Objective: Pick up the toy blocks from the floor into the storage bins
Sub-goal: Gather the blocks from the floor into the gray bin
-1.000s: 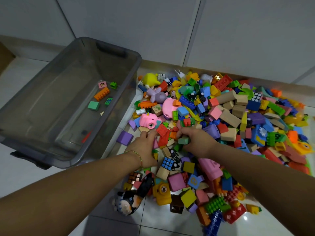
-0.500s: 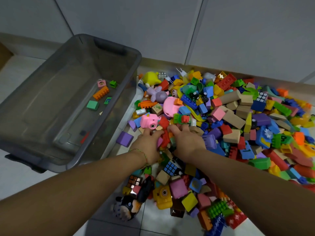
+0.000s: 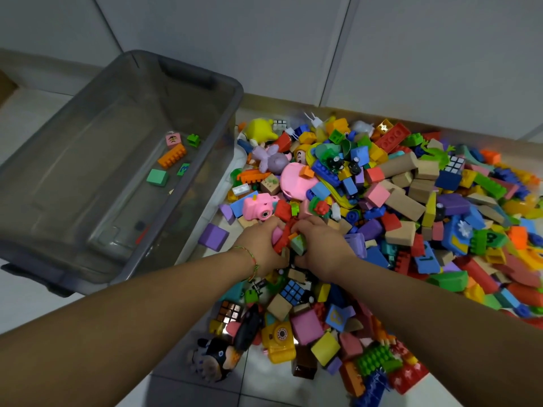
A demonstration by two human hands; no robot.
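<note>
Drew together over the last second and now clasp, left hand (image 3: pixel 260 248) against right hand (image 3: pixel 323 249), fingers (image 3: pixel 305 226) curled round one clump of red, pink and green toy blocks (image 3: pixel 286 237) atop the heap on the floor (image 3: pixel 264 383) — a scoop seemingly ready for the nearly empty grey storage bin (image 3: pixel 188 74) just left.

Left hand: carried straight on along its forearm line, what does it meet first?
The clump of blocks gripped between left hand and right hand, red brick foremost; then likely the right hand itself. Depth unclear.
</note>
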